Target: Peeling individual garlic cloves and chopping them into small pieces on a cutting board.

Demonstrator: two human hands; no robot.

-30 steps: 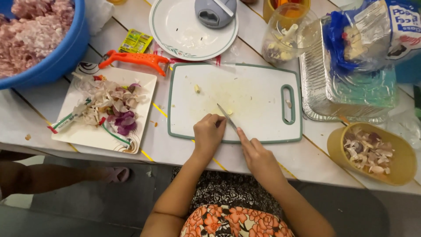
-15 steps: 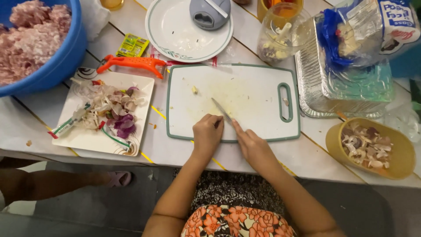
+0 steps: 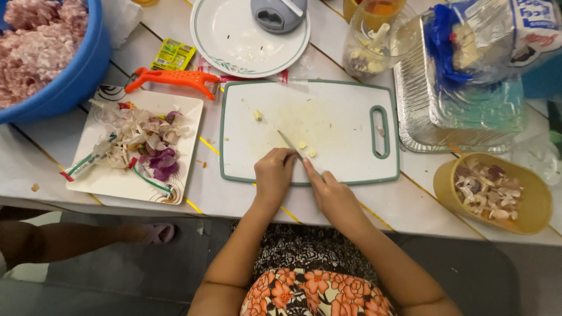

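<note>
Here the right hand (image 3: 333,196) grips a small silver-bladed knife (image 3: 290,144), tip angled onto the white, green-rimmed plastic cutting board (image 3: 328,117). The left hand (image 3: 274,174), curled shut, pins something pale beside the blade, steadying it. Cut pieces (image 3: 307,149) lie just beyond. Right of the grip, a yellow bowl (image 3: 538,205) holds peels.
</note>
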